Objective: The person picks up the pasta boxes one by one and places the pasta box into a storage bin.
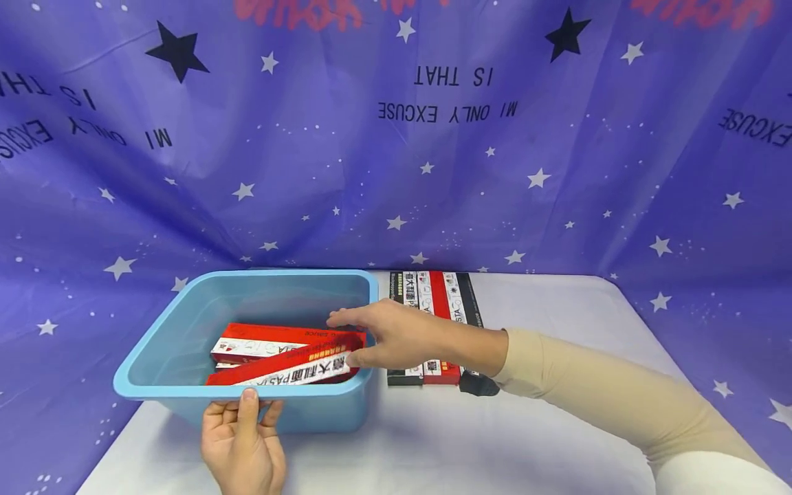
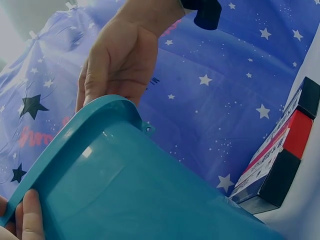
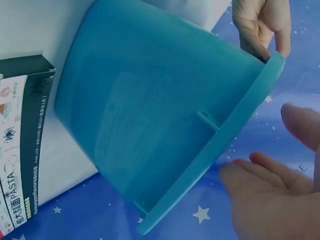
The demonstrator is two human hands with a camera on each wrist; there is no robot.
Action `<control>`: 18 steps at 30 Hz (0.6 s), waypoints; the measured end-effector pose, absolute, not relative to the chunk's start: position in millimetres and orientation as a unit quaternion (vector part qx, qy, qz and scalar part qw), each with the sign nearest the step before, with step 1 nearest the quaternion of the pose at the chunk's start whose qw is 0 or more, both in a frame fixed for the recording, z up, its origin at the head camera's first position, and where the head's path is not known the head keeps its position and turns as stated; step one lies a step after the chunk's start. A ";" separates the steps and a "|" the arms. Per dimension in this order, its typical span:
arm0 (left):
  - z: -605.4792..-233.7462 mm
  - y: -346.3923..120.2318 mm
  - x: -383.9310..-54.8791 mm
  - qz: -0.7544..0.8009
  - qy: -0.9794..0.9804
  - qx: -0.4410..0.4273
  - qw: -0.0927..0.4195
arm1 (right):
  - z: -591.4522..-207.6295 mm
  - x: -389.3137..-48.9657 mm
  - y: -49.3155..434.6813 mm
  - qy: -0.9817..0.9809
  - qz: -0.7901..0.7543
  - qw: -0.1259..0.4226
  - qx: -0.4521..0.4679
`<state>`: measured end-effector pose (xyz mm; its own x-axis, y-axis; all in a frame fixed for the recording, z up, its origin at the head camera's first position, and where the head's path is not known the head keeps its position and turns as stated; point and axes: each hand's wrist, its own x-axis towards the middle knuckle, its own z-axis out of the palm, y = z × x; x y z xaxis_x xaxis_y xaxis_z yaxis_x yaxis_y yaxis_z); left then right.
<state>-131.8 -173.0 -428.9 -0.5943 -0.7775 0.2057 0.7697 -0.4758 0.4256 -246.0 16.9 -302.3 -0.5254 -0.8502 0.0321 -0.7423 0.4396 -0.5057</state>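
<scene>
My left hand (image 1: 244, 443) grips the near rim of a light-blue plastic basin (image 1: 322, 412), thumb over the edge and fingers beneath it. Inside the basin lie red-and-white pasta boxes (image 1: 278, 368), one slanting across the others. My right hand (image 1: 396, 337) reaches over the basin's right rim, above the ends of those boxes. Its thumb and fingers stand apart with nothing between them, as the right wrist view also shows of the hand (image 3: 275, 200). In the left wrist view the basin wall (image 2: 135, 185) hides the boxes inside.
Right of the basin, pasta boxes (image 1: 439, 295) in black, red and white lie side by side on the white tabletop (image 1: 544, 316); my right forearm covers part of them. A purple curtain (image 1: 346, 179) with stars hangs behind the table and at its sides.
</scene>
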 end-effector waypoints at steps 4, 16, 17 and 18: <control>-431.8 -172.1 -131.7 -0.857 -0.250 0.038 0.449 | -302.1 -246.8 15.0 0.843 -0.245 0.132 -0.460; -428.8 -173.5 -131.4 -0.858 -0.266 0.029 0.439 | -316.9 -253.2 84.7 0.836 -0.414 0.090 -0.348; -428.4 -174.0 -131.2 -0.858 -0.266 0.027 0.439 | -321.2 -254.6 93.6 0.833 -0.431 0.084 -0.337; -428.0 -174.4 -131.0 -0.858 -0.266 0.025 0.438 | -325.9 -256.0 102.4 0.831 -0.445 0.076 -0.326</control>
